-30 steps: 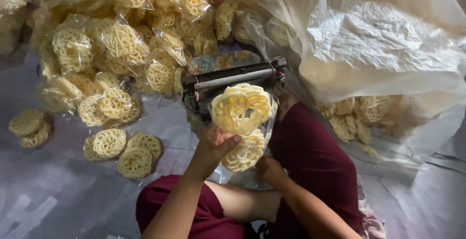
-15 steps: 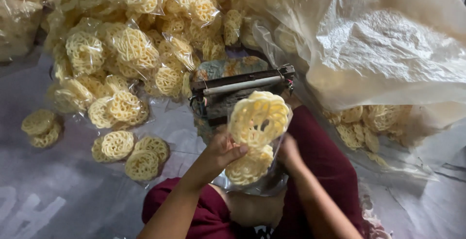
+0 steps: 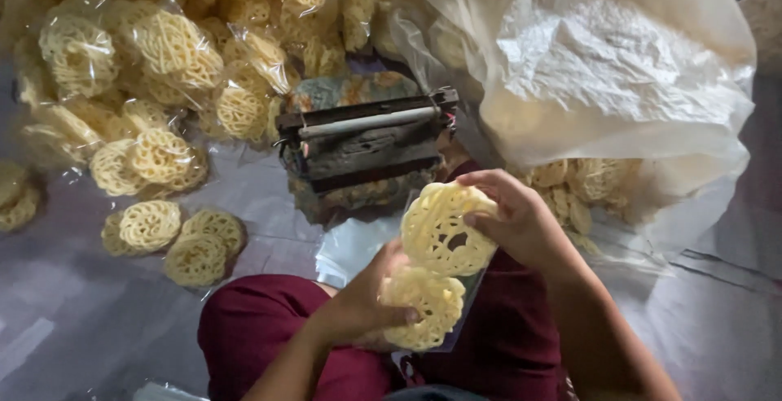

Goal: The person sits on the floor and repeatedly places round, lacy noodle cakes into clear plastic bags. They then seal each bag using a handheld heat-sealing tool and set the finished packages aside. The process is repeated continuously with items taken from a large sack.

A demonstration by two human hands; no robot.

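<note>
My right hand (image 3: pixel 521 220) grips the upper edge of a round, lacy yellow cracker (image 3: pixel 440 230) that sticks out of a small clear plastic bag. My left hand (image 3: pixel 366 307) holds the lower part of that bag, where a second cracker (image 3: pixel 423 307) lies. Both hands are over my lap, which is clad in dark red trousers (image 3: pixel 252 328). Just beyond the hands stands a dark, worn sealing device (image 3: pixel 366 144) with a pale bar across its top.
A heap of filled clear bags of crackers (image 3: pixel 163 51) lies at the back left. Loose packs (image 3: pixel 171 234) rest on the grey floor sheet to the left. A big translucent sack (image 3: pixel 619 67) of loose crackers bulges on the right.
The bag with the crackers has come down from in front of the sealing device toward my lap. My right hand has moved onto the upper cracker.
</note>
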